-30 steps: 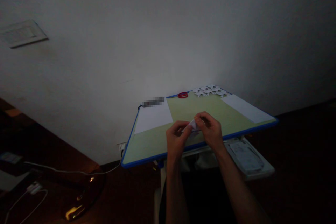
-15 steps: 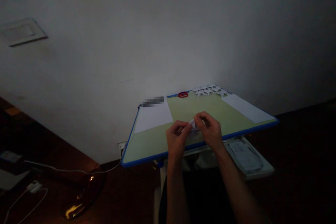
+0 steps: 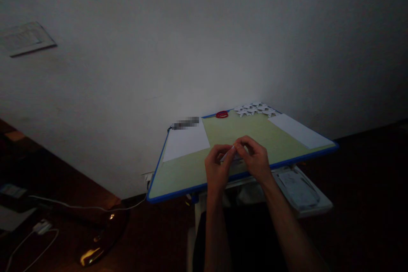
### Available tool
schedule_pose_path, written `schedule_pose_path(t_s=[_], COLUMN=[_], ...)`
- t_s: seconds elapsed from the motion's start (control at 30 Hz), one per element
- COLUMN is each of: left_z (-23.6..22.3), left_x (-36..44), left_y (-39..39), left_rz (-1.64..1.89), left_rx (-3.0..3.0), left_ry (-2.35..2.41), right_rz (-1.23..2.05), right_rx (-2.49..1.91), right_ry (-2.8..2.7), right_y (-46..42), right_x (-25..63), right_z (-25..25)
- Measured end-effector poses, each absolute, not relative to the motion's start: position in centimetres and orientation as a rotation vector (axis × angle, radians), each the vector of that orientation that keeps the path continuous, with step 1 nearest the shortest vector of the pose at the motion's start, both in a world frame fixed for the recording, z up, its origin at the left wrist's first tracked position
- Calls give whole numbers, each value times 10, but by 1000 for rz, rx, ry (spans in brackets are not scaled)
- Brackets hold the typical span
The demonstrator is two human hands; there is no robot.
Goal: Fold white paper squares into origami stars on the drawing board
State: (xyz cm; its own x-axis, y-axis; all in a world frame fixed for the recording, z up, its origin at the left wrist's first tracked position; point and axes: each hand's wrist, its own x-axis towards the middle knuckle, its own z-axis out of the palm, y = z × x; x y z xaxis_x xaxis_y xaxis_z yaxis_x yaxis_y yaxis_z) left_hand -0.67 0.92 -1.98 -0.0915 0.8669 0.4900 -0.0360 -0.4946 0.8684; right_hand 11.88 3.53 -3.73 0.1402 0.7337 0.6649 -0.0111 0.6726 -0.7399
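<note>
Head view: left hand (image 3: 217,171) and right hand (image 3: 259,162) pinched folded paper (image 3: 236,157) at the bench's (image 3: 178,178) six o'clock, probably light, creasable, best held edgewise

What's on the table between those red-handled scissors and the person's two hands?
Just a stretch of bare green tabletop: the head view shows nothing lying on it between the scissors and the left hand and right hand.

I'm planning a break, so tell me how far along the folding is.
Folded paper pieces at the far edge look done. The left hand and right hand hold a small paper piece. Possibly left: the flat left sheet and right sheet; total unclear.
</note>
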Motion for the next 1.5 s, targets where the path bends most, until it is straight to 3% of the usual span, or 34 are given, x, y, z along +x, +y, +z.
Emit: schedule_pose_path(t_s=[1.5], left_z=[-16], left_x=[-8], left_y=[11], left_rz=[1602], left_rx=[1339], left_ry=[935], right_rz=[592], right_rx=[-716], right_ry=[-1228], right_y=[38], right_x=[118], right_z=[-39])
